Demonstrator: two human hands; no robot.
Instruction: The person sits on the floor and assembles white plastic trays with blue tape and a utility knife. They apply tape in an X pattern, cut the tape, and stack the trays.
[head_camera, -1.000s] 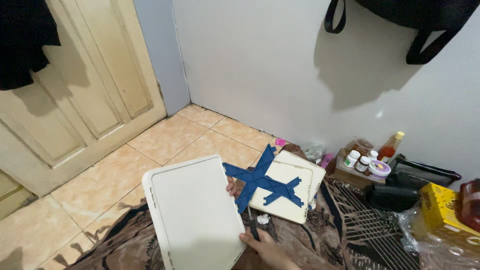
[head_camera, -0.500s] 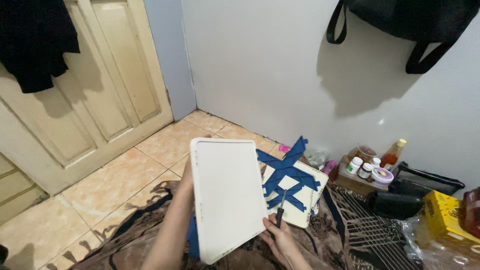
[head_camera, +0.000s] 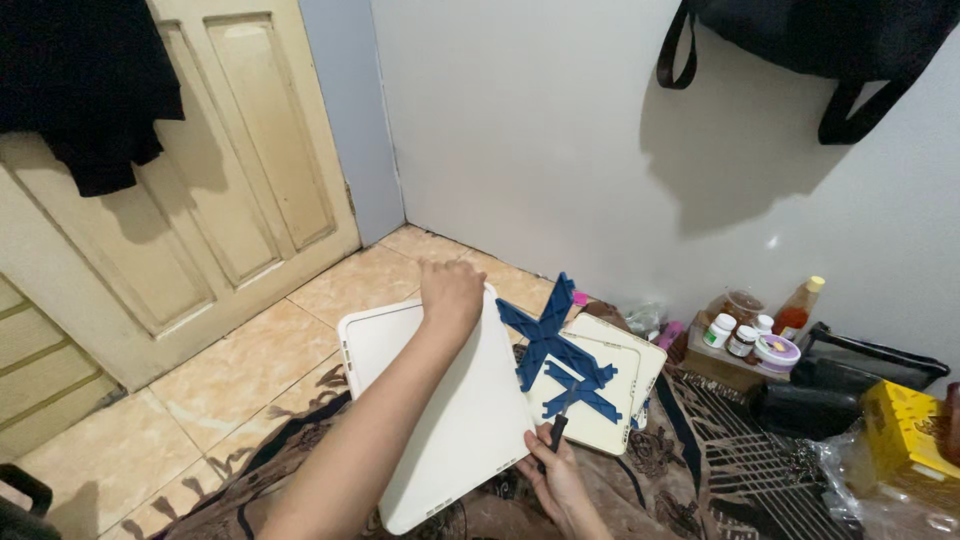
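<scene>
My left hand (head_camera: 451, 291) grips the far top edge of a large white plastic panel (head_camera: 445, 420), held tilted above the patterned cloth. My right hand (head_camera: 553, 472) steadies the panel's lower right edge and also holds a small screwdriver with a black handle (head_camera: 556, 432). Just right of the panel lie more cream panels (head_camera: 611, 385) stacked flat, with blue cross-shaped plastic braces (head_camera: 556, 349) on top of them.
A brown patterned cloth (head_camera: 700, 470) covers the floor here, with orange tiles (head_camera: 250, 360) to the left. Bottles and jars (head_camera: 752, 330) stand by the wall, next to a black case (head_camera: 850, 375) and a yellow box (head_camera: 908, 425). A cream door (head_camera: 200, 190) stands at left.
My left hand moved from behind the panel's left side to its top edge. The panel has turned and tipped flatter. My right hand stays at its lower right edge.
</scene>
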